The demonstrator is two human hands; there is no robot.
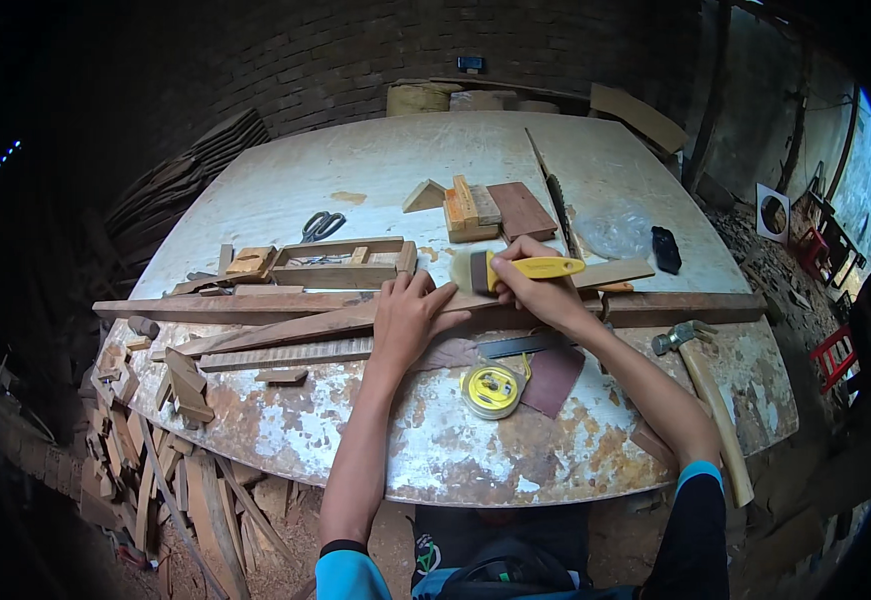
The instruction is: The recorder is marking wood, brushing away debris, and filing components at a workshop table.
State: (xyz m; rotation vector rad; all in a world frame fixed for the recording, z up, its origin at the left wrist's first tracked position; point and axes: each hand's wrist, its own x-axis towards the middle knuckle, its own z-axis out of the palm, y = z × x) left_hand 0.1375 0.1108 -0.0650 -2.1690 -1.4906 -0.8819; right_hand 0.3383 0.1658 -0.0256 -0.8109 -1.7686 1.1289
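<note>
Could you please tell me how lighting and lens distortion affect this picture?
Head view: the fisheye bows the table's edges and leaves the corners black; head view: the brick wall sits in shadow, the far right is bright; head view: the yellow-handled brush looks reasonably sharp.

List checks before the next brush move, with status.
1. Brush gripped: ok. The right hand holds the yellow-handled brush.
2. Wooden strip steadied: cannot tell. The left hand is on it, but how firmly doesn't show.
3. Fingers clear of bristles: not ok. Left fingertips are right beside them.
4. Bristles clean: cannot tell, too small.
5. Tape measure clear of the brush: ok. It lies nearer the person.
6. Hammer fully on the table: not ok. Its handle overhangs the near edge.
</note>
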